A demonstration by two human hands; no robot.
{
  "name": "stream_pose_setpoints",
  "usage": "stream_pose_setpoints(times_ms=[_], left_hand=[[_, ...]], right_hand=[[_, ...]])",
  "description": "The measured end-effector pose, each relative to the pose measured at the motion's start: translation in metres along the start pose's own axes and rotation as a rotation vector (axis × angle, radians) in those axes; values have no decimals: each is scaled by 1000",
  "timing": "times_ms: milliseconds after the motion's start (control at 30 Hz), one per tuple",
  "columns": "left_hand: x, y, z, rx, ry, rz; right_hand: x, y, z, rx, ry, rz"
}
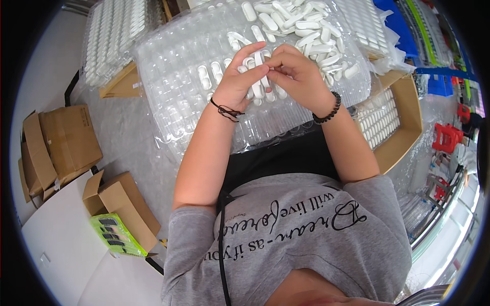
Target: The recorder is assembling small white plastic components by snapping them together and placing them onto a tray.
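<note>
A white oblong plastic piece stands on end between the thumb and fingers of my left hand. More white pieces show just behind and below it, partly covered by my fingers. My right hand meets it from the other side, thumb and forefinger pinched together at the piece's edge; what lies between those fingertips is hidden. Both hands are over a clear plastic tray with moulded pockets. A few white pieces sit in pockets left of my hands. A loose heap of white pieces lies at the far right of the tray.
Filled trays are stacked at the far left, others at the far right. An open carton holding a filled tray stands right of my lap. Brown cartons and a green package are on the left. Red stools stand farther right.
</note>
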State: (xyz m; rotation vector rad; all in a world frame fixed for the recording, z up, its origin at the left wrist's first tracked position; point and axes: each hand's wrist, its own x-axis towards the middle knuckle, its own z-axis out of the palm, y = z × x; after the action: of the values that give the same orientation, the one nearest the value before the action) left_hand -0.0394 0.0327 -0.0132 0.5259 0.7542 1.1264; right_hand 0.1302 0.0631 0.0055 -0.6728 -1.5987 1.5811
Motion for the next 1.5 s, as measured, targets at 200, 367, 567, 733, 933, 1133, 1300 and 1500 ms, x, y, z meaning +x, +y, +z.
stream_pose_setpoints(times_ms=[200,367,567,733,933,1133,1300,1500], left_hand=[[1,19,5,-156,255,-30],[19,62,11,-332,523,-102],[114,149,-56,91,587,42],[230,180,-121,371,642,180],[325,160,-143,380,823,175],[343,134,-153,535,795,194],[341,134,-157,639,670,61],[342,126,-145,756,630,210]], right_hand=[[33,-6,-25,-311,-126,39],[86,38,-61,-1315,46,-250],[93,60,-58,-1319,22,-60],[95,57,-59,-1325,84,-149],[103,48,-66,-1308,38,-60],[112,56,-78,-1313,49,-40],[112,58,-78,-1308,57,-49],[104,58,-78,-1338,65,-70]])
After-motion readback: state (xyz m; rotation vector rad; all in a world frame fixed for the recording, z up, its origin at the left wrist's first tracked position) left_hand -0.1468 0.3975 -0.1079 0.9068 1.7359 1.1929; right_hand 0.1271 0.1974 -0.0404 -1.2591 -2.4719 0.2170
